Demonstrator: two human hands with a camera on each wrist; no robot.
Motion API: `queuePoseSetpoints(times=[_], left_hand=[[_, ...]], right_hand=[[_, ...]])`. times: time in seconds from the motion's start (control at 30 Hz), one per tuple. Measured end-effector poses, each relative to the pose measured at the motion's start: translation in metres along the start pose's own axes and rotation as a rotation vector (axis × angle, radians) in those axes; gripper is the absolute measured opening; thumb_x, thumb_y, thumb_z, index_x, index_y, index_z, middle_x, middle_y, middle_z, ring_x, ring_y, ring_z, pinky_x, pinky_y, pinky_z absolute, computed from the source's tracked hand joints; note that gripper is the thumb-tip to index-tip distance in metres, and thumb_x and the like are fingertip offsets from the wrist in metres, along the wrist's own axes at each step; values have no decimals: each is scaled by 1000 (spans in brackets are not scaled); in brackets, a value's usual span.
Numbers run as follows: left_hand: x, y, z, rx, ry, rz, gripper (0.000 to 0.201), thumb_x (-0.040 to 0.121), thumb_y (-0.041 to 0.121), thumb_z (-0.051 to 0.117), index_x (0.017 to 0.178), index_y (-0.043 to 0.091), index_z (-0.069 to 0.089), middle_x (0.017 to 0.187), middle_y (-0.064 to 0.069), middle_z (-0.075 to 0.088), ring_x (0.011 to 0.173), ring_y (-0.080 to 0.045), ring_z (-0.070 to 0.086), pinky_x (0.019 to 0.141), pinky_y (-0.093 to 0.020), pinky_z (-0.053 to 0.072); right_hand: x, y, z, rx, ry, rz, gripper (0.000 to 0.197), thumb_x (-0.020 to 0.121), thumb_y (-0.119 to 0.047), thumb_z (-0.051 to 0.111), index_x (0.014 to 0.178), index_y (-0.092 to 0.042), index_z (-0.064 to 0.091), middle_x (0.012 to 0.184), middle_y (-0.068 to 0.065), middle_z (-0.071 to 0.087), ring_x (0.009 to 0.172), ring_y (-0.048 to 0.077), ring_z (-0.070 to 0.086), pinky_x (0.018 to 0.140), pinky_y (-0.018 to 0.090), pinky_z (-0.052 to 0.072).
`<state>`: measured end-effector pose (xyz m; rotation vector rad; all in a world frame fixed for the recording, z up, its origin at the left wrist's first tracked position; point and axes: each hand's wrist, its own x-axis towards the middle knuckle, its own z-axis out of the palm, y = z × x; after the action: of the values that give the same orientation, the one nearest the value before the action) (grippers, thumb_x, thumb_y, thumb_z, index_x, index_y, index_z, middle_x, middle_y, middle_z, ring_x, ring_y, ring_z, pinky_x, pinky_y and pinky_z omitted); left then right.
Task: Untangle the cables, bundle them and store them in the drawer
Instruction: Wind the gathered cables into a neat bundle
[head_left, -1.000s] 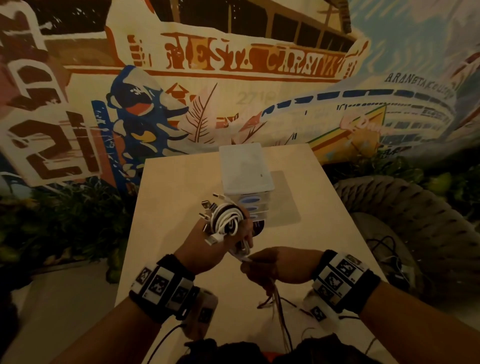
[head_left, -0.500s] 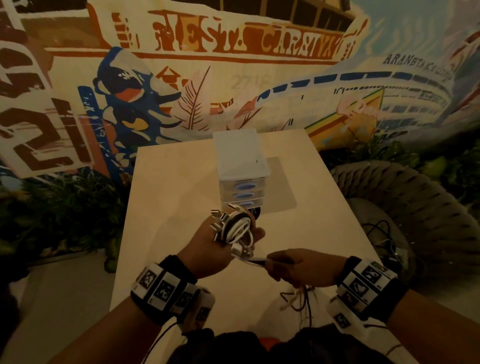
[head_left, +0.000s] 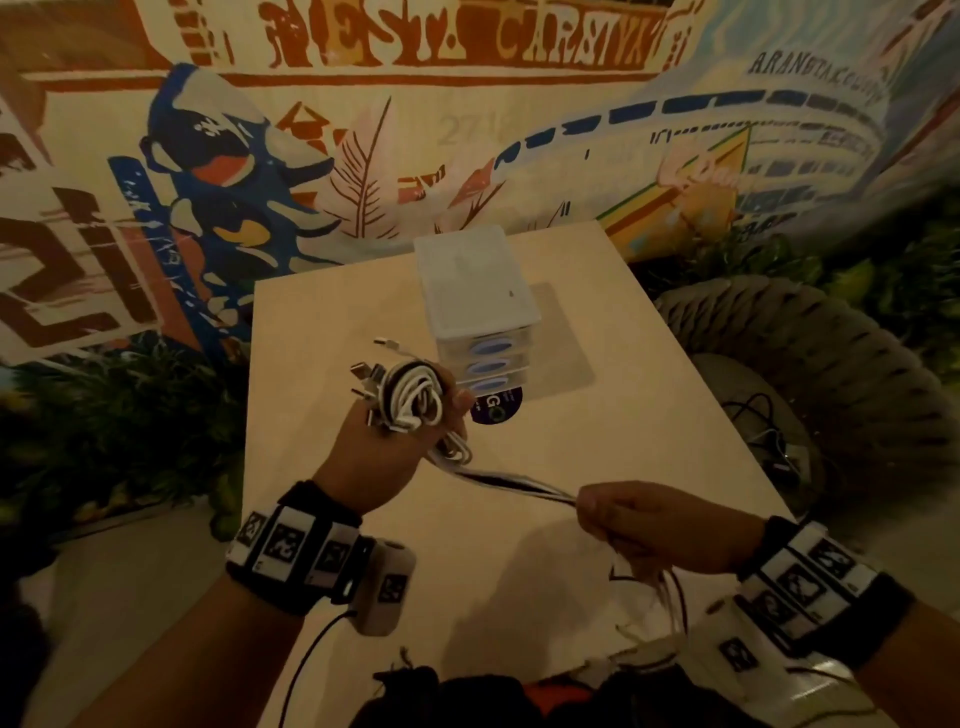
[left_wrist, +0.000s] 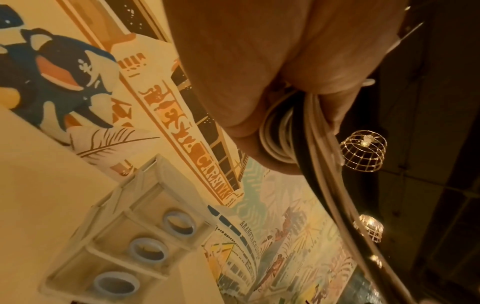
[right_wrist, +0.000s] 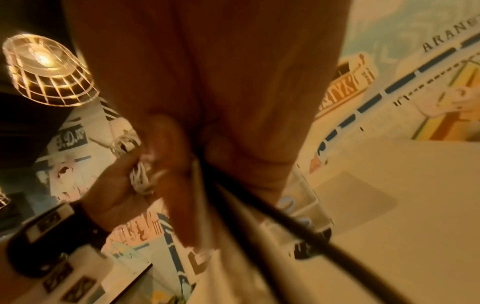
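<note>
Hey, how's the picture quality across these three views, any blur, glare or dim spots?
Head view: dim warm light, bent edges, cable coil fairly sharp. Left wrist view: sharp drawer unit, small lamp glints. Right wrist view: cables streaked with motion blur, lamp glare at upper left.

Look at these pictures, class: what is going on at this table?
A person is bundling cables. The left hand grips a coil of white and black cables, while the right hand pinches the loose strands stretched between the hands over the pale wooden table. The small translucent plastic drawer unit with blue oval handles stands behind, all three drawers closed.
</note>
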<state>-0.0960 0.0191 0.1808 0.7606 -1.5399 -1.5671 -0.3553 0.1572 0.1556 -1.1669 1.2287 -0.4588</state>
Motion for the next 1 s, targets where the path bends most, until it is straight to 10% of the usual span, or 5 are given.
queuePoseSetpoints(times=[0.13, 0.23, 0.4, 0.73, 1.0], left_hand=[[1, 4, -10, 131, -73, 34, 28, 75, 60, 78, 90, 38, 73, 87, -9, 71, 89, -31, 70, 85, -52, 57], [6, 8, -12, 348, -240, 61, 29, 89, 33, 74, 89, 6, 65, 85, -21, 63, 82, -36, 63, 80, -47, 53], [17, 27, -9, 686, -444, 89, 36, 89, 19, 72, 122, 29, 63, 102, 15, 70, 96, -1, 65, 84, -18, 49], [35, 8, 9, 1080, -484, 297, 22, 89, 33, 70, 110, 27, 71, 104, 2, 68, 99, -16, 57, 85, -33, 52], [40, 1, 15, 1091, -470, 20, 22, 93, 27, 64, 114, 32, 64, 103, 9, 70, 85, -10, 60, 73, -22, 41]], right_hand=[[-5, -36, -11, -252, 106, 26, 53, 94, -64, 38, 87, -15, 56, 59, -8, 39, 52, 11, 36, 51, 28, 38], [-3, -70, -19, -406, 121, 71, 48, 89, -65, 39, 83, -25, 63, 54, -13, 43, 51, 13, 38, 49, 29, 40], [13, -107, -23, -425, 97, 96, 42, 101, -54, 41, 98, -29, 74, 49, -11, 42, 44, 13, 35, 47, 29, 38], [53, -106, -28, -123, 69, 14, 42, 108, -23, 42, 68, -14, 51, 52, -2, 37, 44, 12, 27, 48, 28, 25], [68, -112, -43, -435, 26, -3, 51, 108, -40, 36, 63, -27, 55, 50, -8, 47, 45, 9, 35, 54, 29, 36]])
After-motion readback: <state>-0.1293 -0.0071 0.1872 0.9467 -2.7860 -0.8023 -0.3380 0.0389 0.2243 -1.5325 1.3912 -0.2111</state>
